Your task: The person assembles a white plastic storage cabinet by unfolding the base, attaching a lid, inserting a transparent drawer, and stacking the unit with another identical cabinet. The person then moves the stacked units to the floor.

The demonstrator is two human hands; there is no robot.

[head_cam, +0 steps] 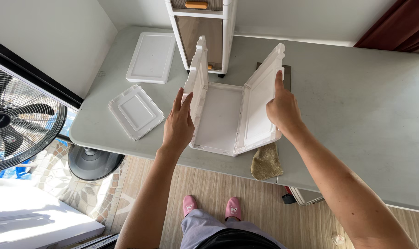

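Beside the drawer cabinet (201,34), the left hand (178,124) presses flat-open against one upright white panel (196,87); the right hand (283,108) grips the other panel (260,106).

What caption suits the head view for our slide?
Left hand and right hand hold upright white side panels on a grey table.

left hand (178,123): flat, fingers extended up | right hand (283,108): thumb raised, fingers curled | forearms bare
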